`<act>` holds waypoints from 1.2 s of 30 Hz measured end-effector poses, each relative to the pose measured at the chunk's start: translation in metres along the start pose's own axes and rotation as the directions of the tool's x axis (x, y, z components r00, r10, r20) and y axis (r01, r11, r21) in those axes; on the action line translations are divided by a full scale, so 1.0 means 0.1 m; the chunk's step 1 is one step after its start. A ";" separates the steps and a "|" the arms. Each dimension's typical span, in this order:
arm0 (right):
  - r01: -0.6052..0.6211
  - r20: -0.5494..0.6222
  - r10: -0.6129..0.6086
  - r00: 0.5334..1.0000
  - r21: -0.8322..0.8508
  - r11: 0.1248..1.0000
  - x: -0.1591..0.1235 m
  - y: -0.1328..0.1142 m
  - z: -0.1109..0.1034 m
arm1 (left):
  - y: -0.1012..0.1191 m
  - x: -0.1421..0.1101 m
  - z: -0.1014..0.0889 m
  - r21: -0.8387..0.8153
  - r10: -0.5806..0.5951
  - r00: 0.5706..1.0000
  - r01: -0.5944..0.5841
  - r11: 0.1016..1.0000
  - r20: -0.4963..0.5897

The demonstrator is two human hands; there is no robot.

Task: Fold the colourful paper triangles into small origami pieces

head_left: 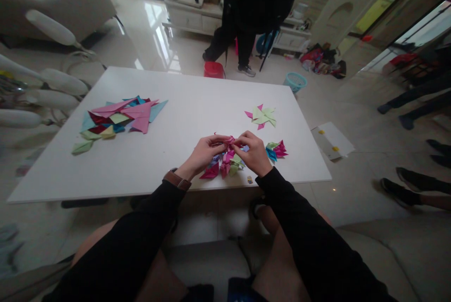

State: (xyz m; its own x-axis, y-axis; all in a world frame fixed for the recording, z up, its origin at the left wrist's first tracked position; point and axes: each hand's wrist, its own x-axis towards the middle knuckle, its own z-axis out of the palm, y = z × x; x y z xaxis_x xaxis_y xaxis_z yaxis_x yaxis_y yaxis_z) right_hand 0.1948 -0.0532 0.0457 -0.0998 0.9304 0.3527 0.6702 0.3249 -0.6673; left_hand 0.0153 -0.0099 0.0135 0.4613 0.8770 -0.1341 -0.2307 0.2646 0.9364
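Observation:
My left hand [208,150] and my right hand [254,150] meet near the front edge of the white table. Between their fingertips they pinch a pink folded-paper piece [229,141]. Just below it lies a cluster of folded paper pieces [225,165] in pink, light green and lilac; the fingers hide part of it. Beside my right hand rests a small group of folded paper [276,150] in green, blue and magenta. Farther back are light green and pink pieces [262,116]. A brown-strapped watch [176,180] is on my left wrist.
A heap of folded paper [121,118] covers part of the table's [183,100] left side. Beyond it, on the floor, are a red stool [213,70], a blue basket [296,81] and a standing person in dark clothes [260,1]. Other people's legs [412,100] show at right.

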 end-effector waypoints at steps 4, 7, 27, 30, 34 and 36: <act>0.006 0.053 0.000 0.999 -0.118 0.993 0.00 0.16 -0.11 | 0.01 0.00 -0.02 0.081 -0.016 1.000 0.017 0.997 -0.002; -0.079 0.069 0.102 0.992 -0.281 0.957 -0.02 0.46 -0.38 | 0.05 -0.01 -0.04 0.135 -0.025 0.999 0.031 0.990 -0.045; -0.411 0.136 0.759 0.637 -0.773 0.483 -0.57 1.62 -1.08 | 0.11 0.03 -0.12 0.073 -0.101 0.992 0.107 0.992 -0.075; -0.405 0.134 0.766 0.629 -0.785 0.470 -0.55 1.62 -1.02 | 0.09 0.04 -0.16 0.068 -0.097 0.992 0.103 0.992 -0.080; -0.383 0.171 0.746 0.644 -0.772 0.507 -0.54 1.63 -1.00 | 0.07 0.02 -0.23 0.080 -0.098 0.992 0.104 0.991 -0.081; -0.378 0.176 0.737 0.653 -0.767 0.518 -0.53 1.67 -1.02 | 0.06 0.01 -0.27 0.079 -0.098 0.993 0.104 0.991 -0.072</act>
State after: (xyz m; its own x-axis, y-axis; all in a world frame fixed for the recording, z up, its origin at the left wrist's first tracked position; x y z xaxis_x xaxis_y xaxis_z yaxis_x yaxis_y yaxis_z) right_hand 0.3872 -0.0659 -0.0181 0.2989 0.8768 -0.3768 0.9494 -0.3131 0.0244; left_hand -0.0088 0.0029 0.0105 0.4189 0.8734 -0.2486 -0.1133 0.3219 0.9400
